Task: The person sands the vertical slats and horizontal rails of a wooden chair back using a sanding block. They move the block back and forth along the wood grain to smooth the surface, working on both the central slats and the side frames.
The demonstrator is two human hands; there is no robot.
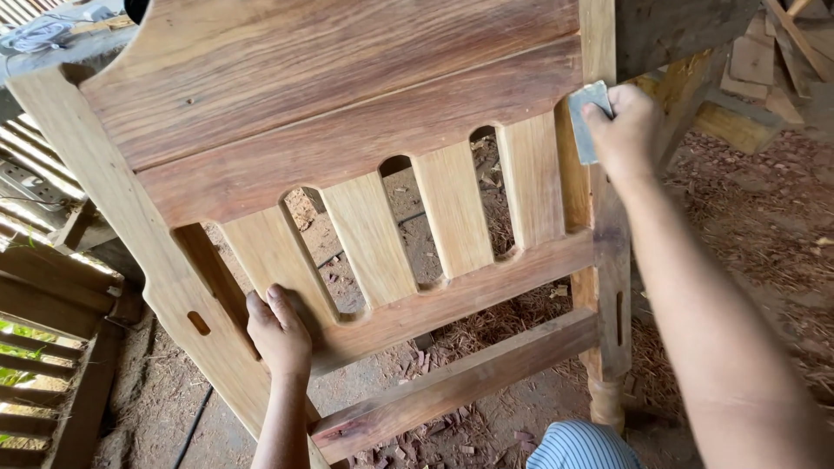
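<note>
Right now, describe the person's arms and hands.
Both arms are bare to the frame edge: no sleeves, gloves, watch or rings show. The left hand and right hand are bare too. Blue-and-white striped cloth shows at the bottom edge.
</note>
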